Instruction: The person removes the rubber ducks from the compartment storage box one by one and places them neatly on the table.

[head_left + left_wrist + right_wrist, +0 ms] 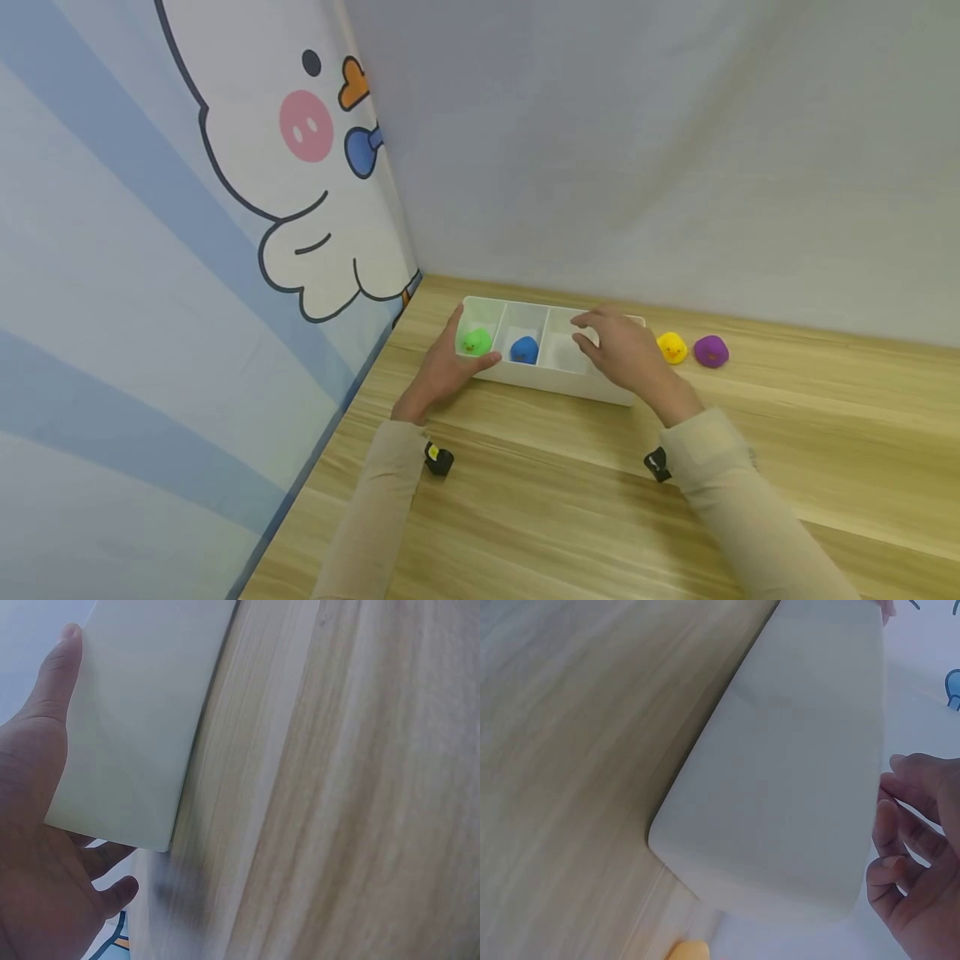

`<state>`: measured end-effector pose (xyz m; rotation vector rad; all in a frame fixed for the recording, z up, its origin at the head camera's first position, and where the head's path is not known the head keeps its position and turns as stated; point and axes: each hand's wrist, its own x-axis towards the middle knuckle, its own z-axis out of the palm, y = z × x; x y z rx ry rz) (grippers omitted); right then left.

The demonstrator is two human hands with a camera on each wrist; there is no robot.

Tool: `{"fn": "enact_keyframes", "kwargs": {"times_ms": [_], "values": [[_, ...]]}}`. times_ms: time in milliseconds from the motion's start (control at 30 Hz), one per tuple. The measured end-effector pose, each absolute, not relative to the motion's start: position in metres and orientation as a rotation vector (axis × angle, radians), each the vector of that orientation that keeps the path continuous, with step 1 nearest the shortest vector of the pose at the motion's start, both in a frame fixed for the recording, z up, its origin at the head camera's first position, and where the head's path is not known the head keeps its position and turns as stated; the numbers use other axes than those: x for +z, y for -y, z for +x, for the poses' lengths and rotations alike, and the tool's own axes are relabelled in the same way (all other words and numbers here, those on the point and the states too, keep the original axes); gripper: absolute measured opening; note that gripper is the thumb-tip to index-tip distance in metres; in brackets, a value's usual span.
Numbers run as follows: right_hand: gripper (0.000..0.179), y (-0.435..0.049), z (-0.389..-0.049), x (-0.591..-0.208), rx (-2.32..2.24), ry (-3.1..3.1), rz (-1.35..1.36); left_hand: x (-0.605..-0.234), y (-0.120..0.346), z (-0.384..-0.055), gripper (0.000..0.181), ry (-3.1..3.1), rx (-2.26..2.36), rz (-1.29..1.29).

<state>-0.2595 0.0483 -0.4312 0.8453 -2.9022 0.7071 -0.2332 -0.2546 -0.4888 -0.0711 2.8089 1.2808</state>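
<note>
Head view: the left hand [442, 368], thumb and fingers spread, touches a white rectangular divided tray [555, 382]; a round green toy duck [477, 342] and round blue toy [524, 350] occupy separate compartments. The right hand [626, 346] hovers above, thumb and forefinger apart. Compartment-filling seems underway; it likely calls for reaching right of the tray for the round yellow toy duck [672, 348] or round purple toy [711, 352].

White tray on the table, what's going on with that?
A person rests their left hand against the left end of the white tray. Their right hand is over its right part, fingers bent, with nothing visible in them. A green toy duck sits in the leftmost compartment and a blue one in the next. A yellow one and a purple one are on the table, right of the tray.
</note>
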Motion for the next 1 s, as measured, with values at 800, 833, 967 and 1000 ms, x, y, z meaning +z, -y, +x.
{"fn": "enact_keyframes", "kwargs": {"times_ms": [800, 833, 967, 1000], "values": [[0.031, -0.011, -0.253, -0.432, 0.739, 2.799, 0.945, -0.488, 0.255, -0.233, 0.117, -2.832, 1.25, -0.067], [0.031, -0.01, -0.253, -0.432, 0.739, 2.804, 0.949, -0.487, 0.255, -0.233, 0.117, -2.832, 1.252, -0.064], [0.031, -0.005, -0.253, -0.432, 0.74, 2.82, 0.964, -0.487, 0.255, -0.233, 0.117, -2.832, 1.246, -0.059], [0.031, -0.004, -0.253, -0.432, 0.741, 2.825, 0.966, -0.487, 0.255, -0.233, 0.116, -2.832, 1.243, -0.058]]}}
